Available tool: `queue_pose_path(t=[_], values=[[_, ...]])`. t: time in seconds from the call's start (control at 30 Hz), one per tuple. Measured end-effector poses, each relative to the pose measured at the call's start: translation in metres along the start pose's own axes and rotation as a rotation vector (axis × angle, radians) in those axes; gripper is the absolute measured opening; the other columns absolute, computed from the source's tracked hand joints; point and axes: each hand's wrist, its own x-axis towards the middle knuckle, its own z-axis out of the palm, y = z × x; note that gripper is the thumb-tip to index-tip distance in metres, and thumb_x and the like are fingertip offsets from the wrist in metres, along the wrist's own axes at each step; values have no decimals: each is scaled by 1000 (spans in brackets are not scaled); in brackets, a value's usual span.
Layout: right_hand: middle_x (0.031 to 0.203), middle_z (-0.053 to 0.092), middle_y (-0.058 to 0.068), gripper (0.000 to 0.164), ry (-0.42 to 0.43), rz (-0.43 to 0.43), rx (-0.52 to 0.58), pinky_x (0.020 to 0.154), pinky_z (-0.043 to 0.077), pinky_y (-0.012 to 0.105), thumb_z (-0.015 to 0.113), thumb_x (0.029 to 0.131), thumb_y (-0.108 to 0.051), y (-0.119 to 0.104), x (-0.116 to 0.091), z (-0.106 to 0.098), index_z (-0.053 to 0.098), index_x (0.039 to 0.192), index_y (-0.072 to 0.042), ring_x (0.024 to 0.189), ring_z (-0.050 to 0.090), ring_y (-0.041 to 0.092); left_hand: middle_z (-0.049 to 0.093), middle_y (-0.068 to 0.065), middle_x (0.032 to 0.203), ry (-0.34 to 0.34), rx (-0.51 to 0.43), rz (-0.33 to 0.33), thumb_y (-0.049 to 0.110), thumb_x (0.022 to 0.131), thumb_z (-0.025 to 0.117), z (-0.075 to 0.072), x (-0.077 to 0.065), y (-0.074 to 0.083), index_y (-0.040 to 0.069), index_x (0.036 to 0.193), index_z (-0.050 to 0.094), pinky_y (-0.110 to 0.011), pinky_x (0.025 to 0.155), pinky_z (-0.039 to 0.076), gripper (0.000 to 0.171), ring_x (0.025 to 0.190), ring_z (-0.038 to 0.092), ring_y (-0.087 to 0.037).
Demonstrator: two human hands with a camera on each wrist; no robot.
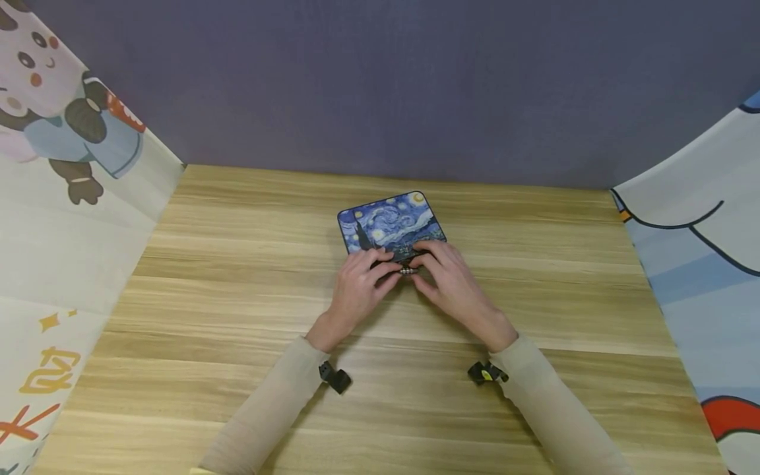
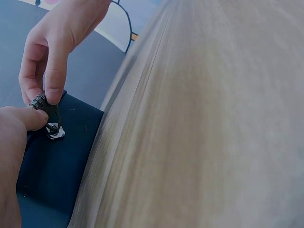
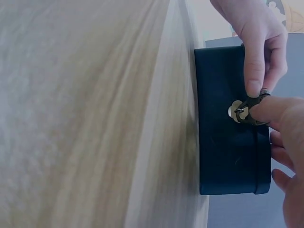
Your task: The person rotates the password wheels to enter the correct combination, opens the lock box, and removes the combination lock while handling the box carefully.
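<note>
Lock [image 1: 407, 270]: small, dark, row of dials on it, at the middle of the box's front, the side facing the person. Its shackle [image 3: 244, 117] runs at the pale metal clasp [image 3: 233, 111] on the box front; whether it is latched cannot be told, as fingers cover part of it and the dial marks are too small to read.

Left hand [image 1: 361, 274] is at the box's front, left of the lock, thumb and forefinger pinching the lock's left end. Right hand [image 1: 449, 272] mirrors it from the right, thumb and forefinger pinching the right end. Remaining fingers of both bend near the lid's front edge.

Box [image 1: 392, 221]: dark blue-green sides, rounded corners, swirly blue night-sky picture on the lid. Sits upright, slightly turned, lid down.

Tabletop [image 1: 552, 277]: wood grain, under the box and out to both sides. Pale sleeves [image 1: 270, 406] come in from the person's side of the box, a black device [image 1: 335, 378] by each cuff. Grey-blue wall [image 1: 386, 86] behind the box; cartoon-printed panels [image 1: 706, 211] well apart from it, left and right.
</note>
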Motion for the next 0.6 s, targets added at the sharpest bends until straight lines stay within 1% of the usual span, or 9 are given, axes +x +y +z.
queue_pose_path(t=[0.23,0.6], values=[[131,60,17,22,1,2,5,111,42,54,81,89,-11,2,-1,2,68,104,-4,122,57,35,74,-7,110,4,3,5,19,83,88,0,0,0,11,97,82,-40,92,56,17,101,69,-24],[131,61,17,22,18,-14,6,112,42,55,83,87,-11,0,-2,1,68,102,-4,122,57,36,74,-6,110,7,-3,0,20,85,87,0,1,1,11,98,81,-39,91,56,17,100,69,-24]])
